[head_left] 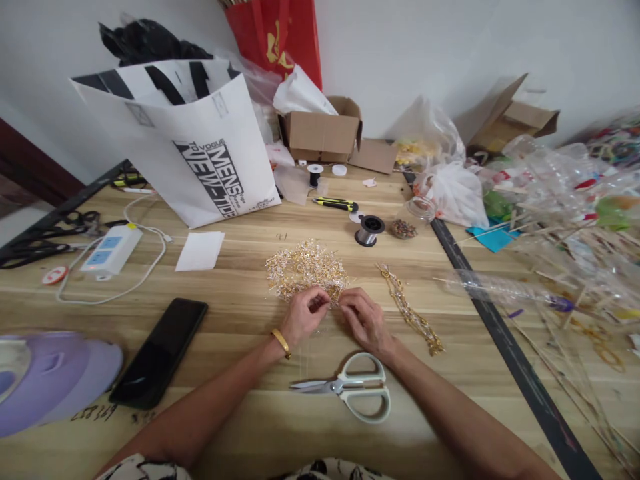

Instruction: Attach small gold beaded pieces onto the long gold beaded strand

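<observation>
My left hand, with a gold bracelet at the wrist, is pinched at the near edge of a heap of small gold and silver beads. Close beside it, my right hand is pinched too, the fingertips of both almost meeting. Whatever lies between the fingers is too small to make out. Faint thin lines, like clear thread, show on the table below my left hand. Scissors with pale handles lie just in front of my wrists. Right of my right hand lie gold and silver beaded strands.
A wire spool, a jar of beads and a utility knife stand or lie beyond the heap. Left are a phone, paper, a power strip and a white bag. Plastic bottles and sticks crowd the right.
</observation>
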`<action>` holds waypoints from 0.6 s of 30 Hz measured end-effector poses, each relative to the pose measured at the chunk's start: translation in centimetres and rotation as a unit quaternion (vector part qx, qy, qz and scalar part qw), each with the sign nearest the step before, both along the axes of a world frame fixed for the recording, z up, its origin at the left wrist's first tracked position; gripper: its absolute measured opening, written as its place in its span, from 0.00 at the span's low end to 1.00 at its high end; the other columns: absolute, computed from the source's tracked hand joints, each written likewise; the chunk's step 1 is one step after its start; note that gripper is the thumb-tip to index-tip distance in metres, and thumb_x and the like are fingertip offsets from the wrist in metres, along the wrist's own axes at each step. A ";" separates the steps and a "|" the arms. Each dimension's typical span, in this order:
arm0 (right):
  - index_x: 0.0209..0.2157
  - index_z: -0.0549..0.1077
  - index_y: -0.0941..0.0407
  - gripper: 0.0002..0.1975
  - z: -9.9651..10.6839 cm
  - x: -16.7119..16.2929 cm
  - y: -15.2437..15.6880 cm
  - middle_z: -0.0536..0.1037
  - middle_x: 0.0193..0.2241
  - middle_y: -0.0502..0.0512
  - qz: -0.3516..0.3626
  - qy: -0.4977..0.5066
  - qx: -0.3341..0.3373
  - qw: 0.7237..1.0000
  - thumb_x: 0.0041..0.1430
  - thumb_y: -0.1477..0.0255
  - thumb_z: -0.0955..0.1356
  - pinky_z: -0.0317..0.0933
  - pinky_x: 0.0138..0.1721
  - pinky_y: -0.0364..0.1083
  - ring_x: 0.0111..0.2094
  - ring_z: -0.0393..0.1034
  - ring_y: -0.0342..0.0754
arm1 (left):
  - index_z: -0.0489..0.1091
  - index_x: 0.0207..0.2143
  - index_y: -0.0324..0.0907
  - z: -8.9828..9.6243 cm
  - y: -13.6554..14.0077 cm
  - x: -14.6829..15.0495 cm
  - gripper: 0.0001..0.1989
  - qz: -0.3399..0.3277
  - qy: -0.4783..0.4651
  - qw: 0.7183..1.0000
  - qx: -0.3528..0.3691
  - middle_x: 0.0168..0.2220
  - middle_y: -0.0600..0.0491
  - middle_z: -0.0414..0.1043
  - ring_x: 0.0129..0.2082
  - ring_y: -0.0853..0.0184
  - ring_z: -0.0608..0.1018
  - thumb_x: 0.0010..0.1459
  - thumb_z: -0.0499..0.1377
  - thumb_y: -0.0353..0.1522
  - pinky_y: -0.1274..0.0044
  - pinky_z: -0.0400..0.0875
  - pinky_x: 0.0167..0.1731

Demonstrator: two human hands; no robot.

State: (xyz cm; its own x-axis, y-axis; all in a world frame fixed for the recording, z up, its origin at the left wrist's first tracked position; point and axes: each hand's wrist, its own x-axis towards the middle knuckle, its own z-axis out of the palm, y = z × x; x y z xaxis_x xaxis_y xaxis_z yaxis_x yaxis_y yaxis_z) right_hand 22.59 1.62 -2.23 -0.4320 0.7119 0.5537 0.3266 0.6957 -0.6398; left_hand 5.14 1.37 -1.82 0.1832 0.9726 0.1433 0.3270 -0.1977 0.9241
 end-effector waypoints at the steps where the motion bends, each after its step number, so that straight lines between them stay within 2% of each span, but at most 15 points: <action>1: 0.39 0.66 0.56 0.07 0.0 0.0 -0.1 0.71 0.36 0.59 0.006 0.003 0.003 1.000 0.62 0.79 0.60 0.65 0.38 0.47 0.39 0.68 0.47 | 0.68 0.27 0.38 0.1 0.0 0.0 0.03 0.000 0.012 1.000 0.015 0.26 0.53 0.70 0.27 0.70 0.72 0.51 0.56 0.24 0.79 0.67 0.30; 5: 0.39 0.66 0.56 0.07 0.2 0.1 -0.3 0.72 0.37 0.59 0.052 0.012 -0.006 0.999 0.62 0.79 0.60 0.65 0.39 0.47 0.41 0.68 0.48 | 0.71 0.27 0.38 0.3 0.0 -0.1 0.06 -0.007 0.050 0.996 0.076 0.27 0.52 0.72 0.29 0.69 0.73 0.52 0.55 0.23 0.77 0.67 0.32; 9: 0.39 0.66 0.56 0.06 0.2 0.3 -0.5 0.74 0.33 0.56 0.096 0.033 -0.089 0.991 0.64 0.76 0.59 0.65 0.38 0.45 0.36 0.70 0.46 | 0.72 0.28 0.38 0.0 0.1 -0.2 0.07 -0.030 0.074 0.992 0.094 0.28 0.51 0.73 0.30 0.68 0.74 0.52 0.55 0.22 0.76 0.68 0.33; 13: 0.36 0.67 0.56 0.06 0.2 0.3 -0.5 0.73 0.29 0.54 0.058 0.044 -0.168 0.983 0.64 0.71 0.60 0.64 0.30 0.42 0.29 0.69 0.44 | 0.72 0.29 0.38 -0.3 0.0 -0.3 0.07 -0.048 0.086 0.990 0.103 0.29 0.51 0.73 0.29 0.68 0.74 0.52 0.55 0.22 0.77 0.68 0.31; 18: 0.33 0.68 0.57 0.08 0.0 0.2 -0.4 0.71 0.26 0.53 0.011 0.020 -0.166 0.986 0.63 0.69 0.61 0.60 0.25 0.40 0.26 0.66 0.43 | 0.72 0.29 0.38 -0.2 -0.2 -0.4 0.07 -0.065 0.137 0.980 0.127 0.29 0.51 0.72 0.29 0.69 0.73 0.52 0.55 0.21 0.77 0.68 0.32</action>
State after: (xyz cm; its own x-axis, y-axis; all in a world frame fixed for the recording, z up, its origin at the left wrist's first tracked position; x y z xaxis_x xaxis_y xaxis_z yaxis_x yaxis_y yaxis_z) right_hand 22.75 1.23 -2.26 -0.4322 0.8474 0.3085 0.2836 0.4525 -0.8455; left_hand 4.75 1.13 -2.03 0.3682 0.8782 0.3052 0.5127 -0.4656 0.7213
